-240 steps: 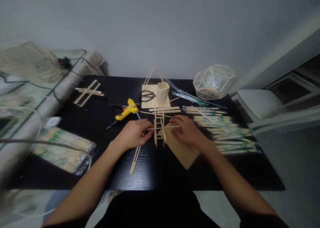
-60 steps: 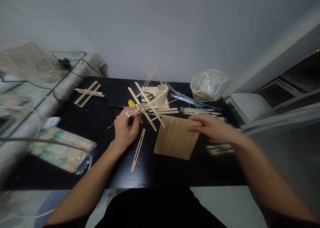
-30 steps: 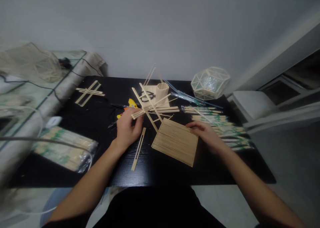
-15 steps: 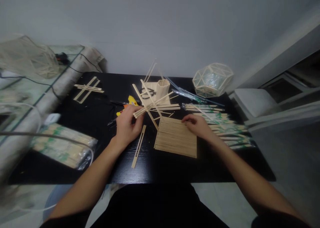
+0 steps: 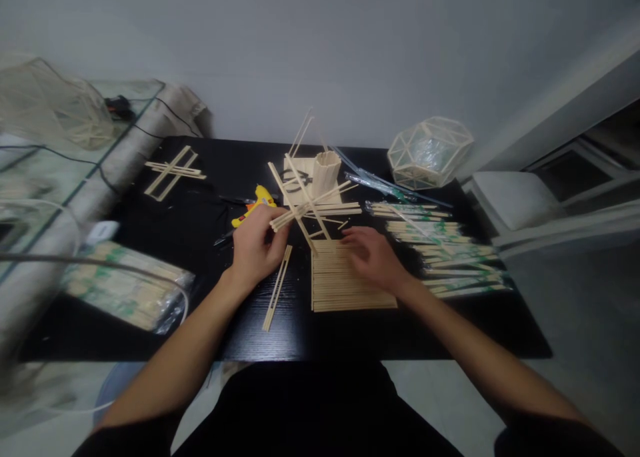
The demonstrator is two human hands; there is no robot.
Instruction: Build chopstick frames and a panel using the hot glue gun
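My left hand (image 5: 259, 245) is closed on one end of a cross-shaped frame of thin wooden sticks (image 5: 304, 210), held tilted above the table. My right hand (image 5: 373, 257) hovers over or rests on a flat panel of sticks laid side by side (image 5: 345, 293); its fingers are stretched out and hold nothing. Whether the fingertips touch the panel I cannot tell. Beside my left hand lies a yellow glue gun (image 5: 255, 203). A narrow pair of joined sticks (image 5: 277, 289) lies in front of it.
Behind the frame stand a stick cup (image 5: 326, 173) and black-handled scissors (image 5: 295, 180) on a wooden base. Wrapped chopsticks (image 5: 450, 250) spread at right; a bagged bundle (image 5: 125, 283) lies left. Another stick cross (image 5: 175, 172) sits back left, a stick polyhedron (image 5: 430, 153) back right.
My right hand has moved left from the panel's far right corner, and its fingers have spread. The panel has turned slightly and lies squarer to me. My left hand keeps the frame nearly still.
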